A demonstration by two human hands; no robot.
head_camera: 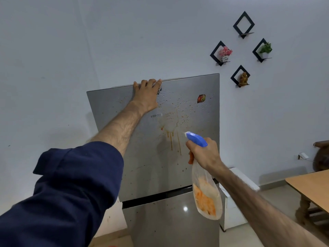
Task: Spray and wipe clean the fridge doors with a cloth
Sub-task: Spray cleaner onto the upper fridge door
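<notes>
A grey two-door fridge stands ahead; its upper door (199, 154) is speckled with droplets and orange drips run down from a smear (169, 125) near the middle. The lower door (160, 223) sits below a dark gap. My left hand (146, 97) lies flat on the upper door, fingers hooked over its top edge. My right hand (204, 154) grips a spray bottle (206, 196) with a blue trigger head (195, 139), nozzle aimed at the stained door. The clear bottle holds orange liquid. No cloth is visible.
A wooden table (309, 184) stands at the right. A white box (236, 202) sits beside the fridge's right side. Black diamond wall shelves (243, 24) with small plants and a figurine hang above right. A red sticker (201, 98) marks the upper door.
</notes>
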